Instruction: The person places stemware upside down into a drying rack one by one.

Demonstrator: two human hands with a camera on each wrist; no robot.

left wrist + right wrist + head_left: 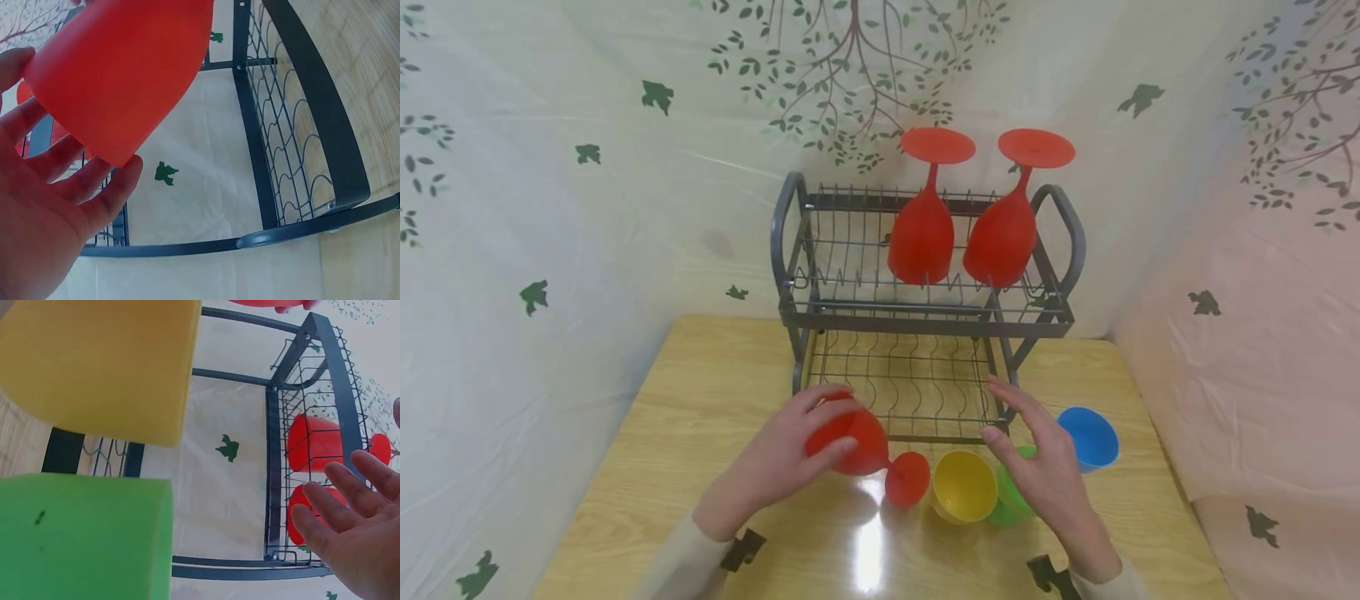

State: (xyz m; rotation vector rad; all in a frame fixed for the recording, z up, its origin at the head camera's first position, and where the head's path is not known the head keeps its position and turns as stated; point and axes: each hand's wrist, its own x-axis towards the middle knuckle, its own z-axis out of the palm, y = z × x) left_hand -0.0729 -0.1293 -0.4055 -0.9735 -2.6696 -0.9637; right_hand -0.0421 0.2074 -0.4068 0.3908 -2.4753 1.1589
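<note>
My left hand (793, 450) grips a red plastic wine glass (859, 446) around its bowl, fingers and thumb at the rim. Tilted on its side, the glass has its stem and round foot pointing right, toward the yellow cup (965, 487). In the left wrist view the bowl (125, 75) fills the upper part, fingertips curled at its edge. Above the green cup (1015, 492) hovers my right hand (1048, 467), its fingers spread and holding nothing. That hand (356, 519) also shows empty in the right wrist view, and in the head view it partly hides the green cup.
A dark two-tier dish rack (928, 321) stands at the back of the wooden table (700, 400). Two red wine glasses (921, 237) rest upside down on its upper tier, toward the right. A blue cup (1088, 439) is right of my right hand. Leaf-patterned sheets (587, 250) surround the table.
</note>
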